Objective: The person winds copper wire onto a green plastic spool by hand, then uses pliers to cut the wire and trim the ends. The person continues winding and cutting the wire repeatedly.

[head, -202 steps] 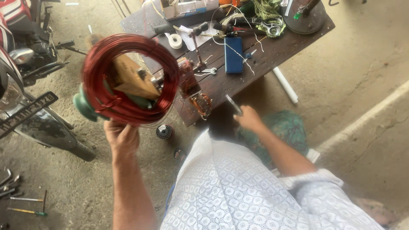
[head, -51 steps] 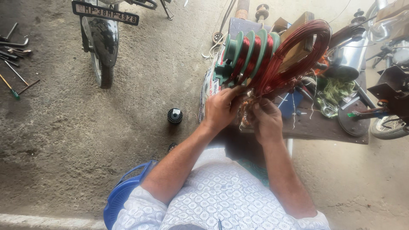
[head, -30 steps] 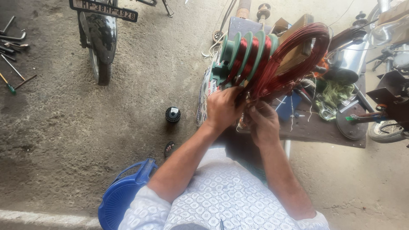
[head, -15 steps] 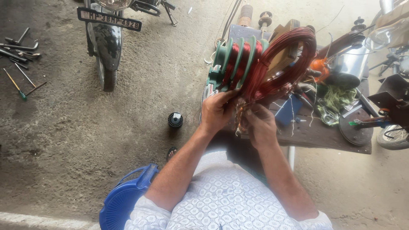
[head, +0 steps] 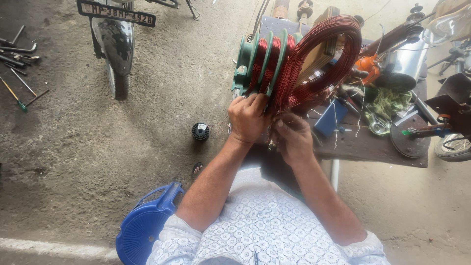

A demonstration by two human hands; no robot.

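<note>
A green winding former [head: 262,59] with several grooves full of red copper wire stands at the near end of a dark workbench [head: 365,142]. A large loose coil of the same copper wire [head: 321,61] hangs off it around a wooden block. My left hand [head: 249,118] is closed on the lower edge of the wire bundle at the former. My right hand [head: 293,136] sits just right of it, fingers pinching the loose wire ends under the coil.
A motorcycle rear wheel [head: 114,46] stands at upper left, hand tools [head: 19,64] lie on the concrete beside it. A small black spool [head: 200,131] sits on the floor, a blue plastic stool [head: 144,225] by my left side. Clutter covers the bench, another wheel [head: 454,147] at right.
Over the last seconds I turned from holding the coil up with my left hand to working both hands at the former. In the last half second the hands barely moved.
</note>
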